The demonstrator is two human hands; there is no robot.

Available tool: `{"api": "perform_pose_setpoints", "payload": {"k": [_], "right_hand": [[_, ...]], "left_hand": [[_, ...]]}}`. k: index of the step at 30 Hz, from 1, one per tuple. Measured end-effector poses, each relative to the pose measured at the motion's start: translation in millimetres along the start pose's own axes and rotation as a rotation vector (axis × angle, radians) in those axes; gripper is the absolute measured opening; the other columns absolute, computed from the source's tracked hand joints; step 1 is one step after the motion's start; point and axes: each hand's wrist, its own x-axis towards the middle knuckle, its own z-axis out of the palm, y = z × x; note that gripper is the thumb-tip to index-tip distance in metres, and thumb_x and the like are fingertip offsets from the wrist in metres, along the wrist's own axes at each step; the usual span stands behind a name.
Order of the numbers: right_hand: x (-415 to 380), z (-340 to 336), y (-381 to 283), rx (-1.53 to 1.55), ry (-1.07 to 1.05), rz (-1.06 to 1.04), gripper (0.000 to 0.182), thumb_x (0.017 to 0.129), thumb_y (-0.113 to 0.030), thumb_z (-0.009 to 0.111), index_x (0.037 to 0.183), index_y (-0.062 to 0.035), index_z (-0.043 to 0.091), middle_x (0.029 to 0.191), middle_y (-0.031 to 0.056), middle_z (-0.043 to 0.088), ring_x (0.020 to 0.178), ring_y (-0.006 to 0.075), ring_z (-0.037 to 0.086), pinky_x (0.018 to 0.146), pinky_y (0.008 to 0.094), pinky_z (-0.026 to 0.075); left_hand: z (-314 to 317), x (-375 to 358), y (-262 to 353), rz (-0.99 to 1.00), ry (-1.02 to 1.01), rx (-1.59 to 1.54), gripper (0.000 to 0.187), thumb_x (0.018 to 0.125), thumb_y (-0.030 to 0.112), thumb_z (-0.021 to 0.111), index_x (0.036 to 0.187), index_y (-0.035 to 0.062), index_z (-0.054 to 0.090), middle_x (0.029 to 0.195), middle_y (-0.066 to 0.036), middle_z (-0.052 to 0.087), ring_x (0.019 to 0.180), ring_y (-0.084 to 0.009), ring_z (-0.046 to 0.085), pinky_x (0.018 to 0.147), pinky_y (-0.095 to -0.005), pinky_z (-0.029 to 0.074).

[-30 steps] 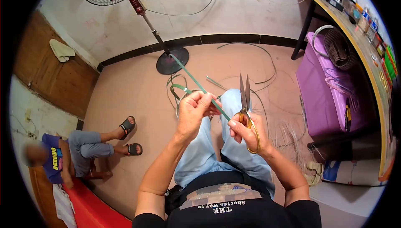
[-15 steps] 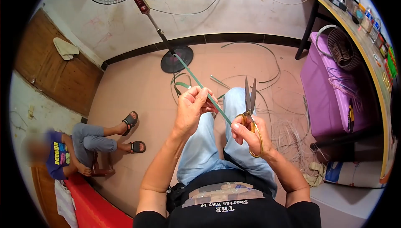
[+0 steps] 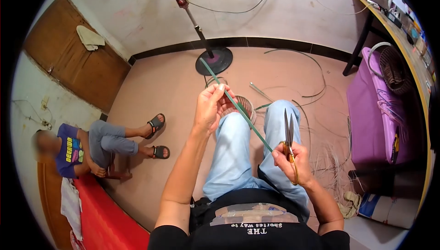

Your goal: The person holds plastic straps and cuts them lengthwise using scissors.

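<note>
A flat green strip [image 3: 251, 123] runs slantwise between my hands. My left hand [image 3: 211, 107] pinches it between thumb and fingers, and its far end sticks out beyond them. Thumb and fingertips of my right hand [image 3: 293, 162] hold the near end of the strip. That same hand also grips gold-handled scissors [image 3: 289, 131], their blades pointing away from me and slightly parted. Below my left hand, a woven basket [image 3: 246, 105] shows partly behind my knee.
Loose strips [image 3: 323, 73] lie on the floor, with pale tangled strands [image 3: 332, 170] at right. A standing fan [image 3: 214, 61] is ahead. A purple bin [image 3: 371, 112] stands under the desk [image 3: 389, 23]. Another person [image 3: 73, 147] sits at left.
My hands have moved apart, with a longer stretch of green strip between them. The view has shifted left, and the basket by my knee now shows.
</note>
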Motion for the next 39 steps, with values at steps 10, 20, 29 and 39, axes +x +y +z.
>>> {"api": "perform_pose_setpoints", "payload": {"k": [10, 20, 29, 39], "right_hand": [[7, 6, 8, 0.05, 0.067, 0.041, 0.01, 0.087, -0.005, 0.062, 0.082, 0.0013, 0.056, 0.066, 0.0014, 0.058, 0.058, 0.0045, 0.052, 0.052, 0.0203, 0.042], [6, 16, 0, 0.129, 0.021, 0.125, 0.023, 0.092, -0.019, 0.062, 0.08, -0.0007, 0.055, 0.064, -0.0004, 0.056, 0.055, 0.0046, 0.048, 0.05, 0.0205, 0.039], [-30, -3, 21, -0.054, -0.235, 0.222, 0.048, 0.094, -0.044, 0.054, 0.073, -0.0022, 0.047, 0.058, -0.0025, 0.037, 0.056, 0.0079, 0.034, 0.048, 0.0286, 0.031], [-38, -4, 19, -0.123, -0.2, 0.25, 0.049, 0.095, -0.042, 0.055, 0.07, -0.0007, 0.048, 0.059, -0.0026, 0.035, 0.058, 0.0084, 0.033, 0.049, 0.0291, 0.029]], "left_hand": [[32, -40, -21, -0.08, -0.115, 0.128, 0.017, 0.095, 0.02, 0.057, 0.093, 0.0031, 0.055, 0.084, -0.007, 0.065, 0.072, -0.015, 0.064, 0.069, -0.0301, 0.055], [48, -77, -32, -0.015, -0.115, 0.17, 0.021, 0.098, 0.018, 0.051, 0.087, 0.0003, 0.052, 0.075, -0.009, 0.064, 0.065, -0.0148, 0.065, 0.061, -0.0265, 0.056], [45, -75, -25, -0.011, -0.045, 0.139, 0.022, 0.098, 0.021, 0.051, 0.084, 0.0032, 0.051, 0.072, -0.008, 0.062, 0.06, -0.0154, 0.064, 0.059, -0.0288, 0.055], [46, -76, -28, -0.022, -0.051, 0.11, 0.022, 0.098, 0.02, 0.051, 0.085, 0.0031, 0.051, 0.075, -0.008, 0.063, 0.062, -0.0162, 0.064, 0.059, -0.029, 0.055]]}}
